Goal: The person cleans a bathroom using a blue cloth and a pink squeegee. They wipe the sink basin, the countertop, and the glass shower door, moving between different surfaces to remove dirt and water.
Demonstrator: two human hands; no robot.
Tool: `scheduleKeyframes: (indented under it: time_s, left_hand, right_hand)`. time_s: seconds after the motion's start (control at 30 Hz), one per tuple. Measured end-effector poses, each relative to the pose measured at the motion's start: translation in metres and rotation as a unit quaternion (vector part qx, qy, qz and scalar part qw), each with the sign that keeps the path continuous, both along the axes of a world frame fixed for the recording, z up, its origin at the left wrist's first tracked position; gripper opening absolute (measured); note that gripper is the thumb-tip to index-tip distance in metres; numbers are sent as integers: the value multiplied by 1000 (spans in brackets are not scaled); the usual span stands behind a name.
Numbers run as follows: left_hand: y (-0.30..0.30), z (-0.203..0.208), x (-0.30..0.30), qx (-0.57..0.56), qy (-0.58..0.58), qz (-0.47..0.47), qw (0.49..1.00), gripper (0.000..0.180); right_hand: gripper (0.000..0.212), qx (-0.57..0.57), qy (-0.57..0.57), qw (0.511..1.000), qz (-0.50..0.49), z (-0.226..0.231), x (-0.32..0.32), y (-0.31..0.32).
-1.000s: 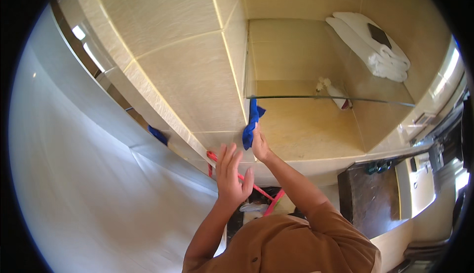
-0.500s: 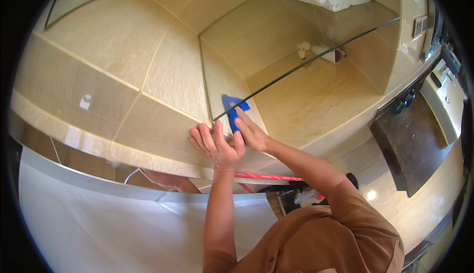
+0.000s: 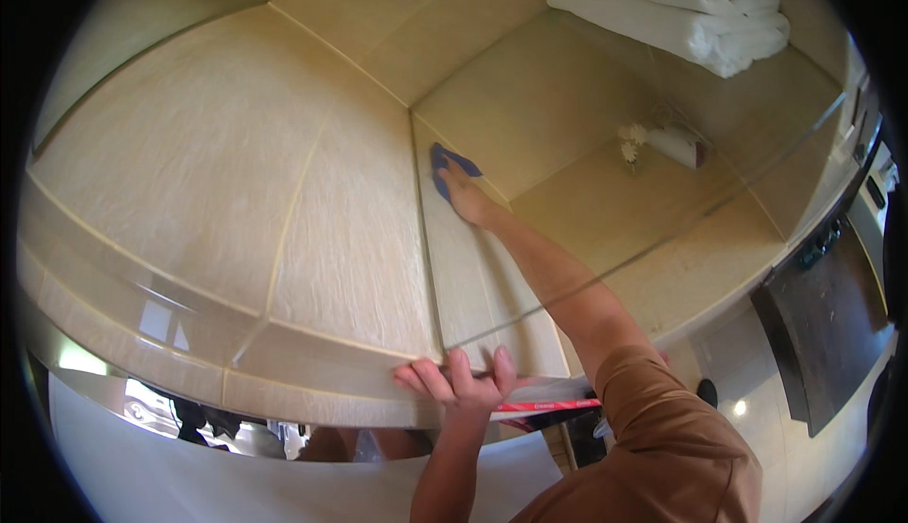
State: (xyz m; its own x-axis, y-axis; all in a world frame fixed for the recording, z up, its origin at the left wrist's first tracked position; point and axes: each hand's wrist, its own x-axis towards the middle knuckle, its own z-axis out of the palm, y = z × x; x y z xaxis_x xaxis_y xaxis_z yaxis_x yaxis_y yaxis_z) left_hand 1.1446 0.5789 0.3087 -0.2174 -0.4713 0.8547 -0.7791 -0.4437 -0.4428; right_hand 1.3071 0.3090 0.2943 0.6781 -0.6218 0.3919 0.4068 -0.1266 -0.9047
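My right hand point(image 3: 463, 197) presses a blue cloth point(image 3: 445, 165) against the tiled side wall point(image 3: 473, 277) of a niche. That arm reaches in beneath a glass shelf point(image 3: 605, 97), so the hand shows through the glass. My left hand point(image 3: 465, 383) rests at the front edge of the tiled partition point(image 3: 350, 230), by the shelf's front corner. Its fingers are apart and bent over the edge, and no loose thing shows in them.
Folded white towels point(image 3: 672, 17) lie on the glass shelf with a dark flat item on top. Below the glass are a white cylindrical object point(image 3: 673, 147) and white flowers point(image 3: 632, 140). A dark-topped table point(image 3: 823, 315) stands at the right. A red strip point(image 3: 549, 406) runs below the ledge.
My right hand has slid the blue cloth deeper along the side wall, under the glass. My left hand stays at the partition's edge. The view has shifted closer to the niche.
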Motion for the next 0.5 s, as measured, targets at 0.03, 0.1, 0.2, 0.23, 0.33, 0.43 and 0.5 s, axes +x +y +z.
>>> scheduleKeyframes:
  time_s: [0.03, 0.1, 0.2, 0.23, 0.33, 0.43, 0.5]
  left_hand:
    - [1, -2, 0, 0, 3, 5, 1000, 72]
    - [2, -4, 0, 5, 8, 8, 1000, 74]
    - [-13, 0, 1, -8, 0, -25, 1000, 73]
    - [-9, 0, -1, -6, 0, -22, 1000, 72]
    - [7, -5, 1, 7, 6, 3, 1000, 73]
    - [12, -3, -1, 17, 6, 19, 1000, 73]
    - [-11, 8, -5, 4, -1, -17, 1000, 73]
  right_hand:
    - [68, 16, 16, 1000, -1, -13, 17, -8]
    - [70, -19, 45, 999, 1, -49, 47, -34]
    - [71, 38, 56, 997, -35, -86, 72, -88]
    - [71, 86, 60, 994, -33, -98, 77, -80]
    - [64, 143, 134, 979, 54, -133, 64, -48]
    - [65, 194, 176, 963, 65, -174, 40, -16]
    - [67, 83, 156, 984, -28, -214, 17, -33]
